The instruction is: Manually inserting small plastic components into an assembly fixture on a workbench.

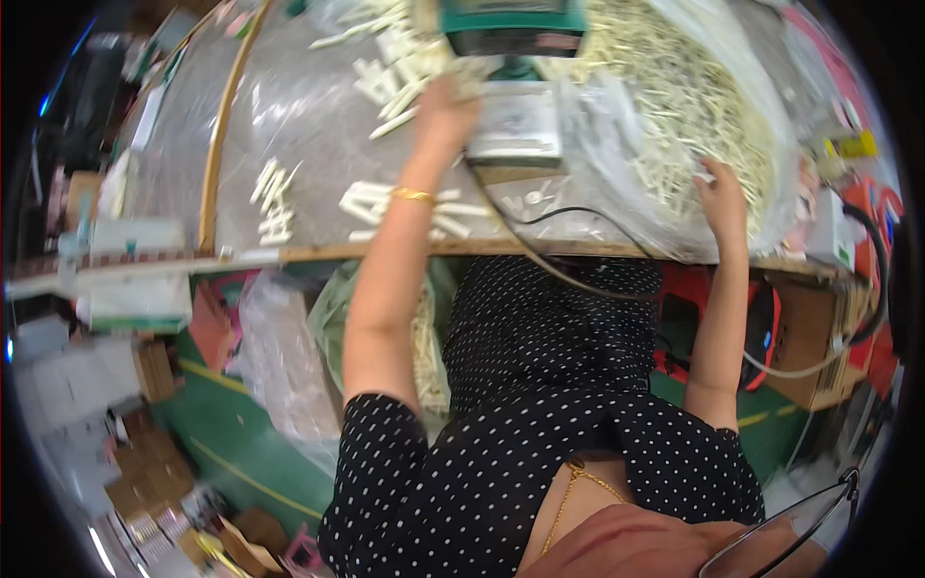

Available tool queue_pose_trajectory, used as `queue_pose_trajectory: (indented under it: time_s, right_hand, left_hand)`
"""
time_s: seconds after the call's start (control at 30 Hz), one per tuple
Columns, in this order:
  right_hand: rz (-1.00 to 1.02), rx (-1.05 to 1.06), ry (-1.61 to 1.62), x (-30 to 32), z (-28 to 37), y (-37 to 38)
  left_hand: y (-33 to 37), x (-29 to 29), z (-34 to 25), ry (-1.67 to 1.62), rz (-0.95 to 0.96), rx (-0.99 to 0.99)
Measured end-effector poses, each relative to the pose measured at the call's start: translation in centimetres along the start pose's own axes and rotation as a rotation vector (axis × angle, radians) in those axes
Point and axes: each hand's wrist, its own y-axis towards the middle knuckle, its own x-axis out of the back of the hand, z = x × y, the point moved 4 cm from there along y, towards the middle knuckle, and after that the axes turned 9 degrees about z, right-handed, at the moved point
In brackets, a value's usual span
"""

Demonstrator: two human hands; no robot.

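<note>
My left hand [445, 108] reaches forward to the base of a green machine [511, 29], fingers among loose white plastic sticks [390, 82] beside the machine's pale metal plate [515, 120]; the blur hides whether it grips one. A gold bracelet [414, 196] sits on that wrist. My right hand [723, 197] rests with spread fingers on a large heap of cream sticks [674, 96] lying in a clear plastic bag [771, 144]. Small bundles of white sticks [275, 202] lie on the grey tabletop [308, 125].
A black cable [578, 214] runs from the machine over the table's wooden front edge [385, 252]. Below the table stand clear bags of sticks [284, 356], cardboard boxes [814, 337] and a red object [679, 289]. Clutter lines the left side.
</note>
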Motion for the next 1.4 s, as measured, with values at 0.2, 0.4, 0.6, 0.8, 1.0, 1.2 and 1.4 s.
queue_pose_trajectory:
  time_s: [0.2, 0.4, 0.6, 0.8, 1.0, 1.2, 1.4]
  right_hand:
    - [0.154, -0.036, -0.013, -3.2, -0.9, 2.0]
    - [-0.102, -0.058, 0.000, -0.7, -0.4, 0.9]
    - [-0.107, 0.093, 0.586, -0.3, 4.6, 0.9]
    - [-0.083, 0.488, 0.721, 0.0, 14.9, -2.2]
    - [0.026, 0.440, 0.765, -1.0, 14.3, -2.2]
    - [0.040, 0.425, 0.716, -1.0, 14.7, -2.1]
    - [0.109, 0.365, 0.763, -1.4, 14.2, -1.9]
  left_hand:
    - [0.4, 3.8, 8.3, 0.543, 0.349, 0.100]
    - [-0.5, 2.7, 6.6, 0.389, 0.355, 0.105]
    - [-1.9, 2.4, 1.0, -1.308, 0.149, 0.470]
    - [-4.5, -2.0, -7.5, -1.657, 0.369, 0.649]
    - [-5.0, -2.0, -6.0, -1.739, 0.281, 0.705]
    - [-5.2, -1.8, -6.3, -1.670, 0.284, 0.692]
    - [-5.3, -1.9, -6.8, -1.634, 0.303, 0.685]
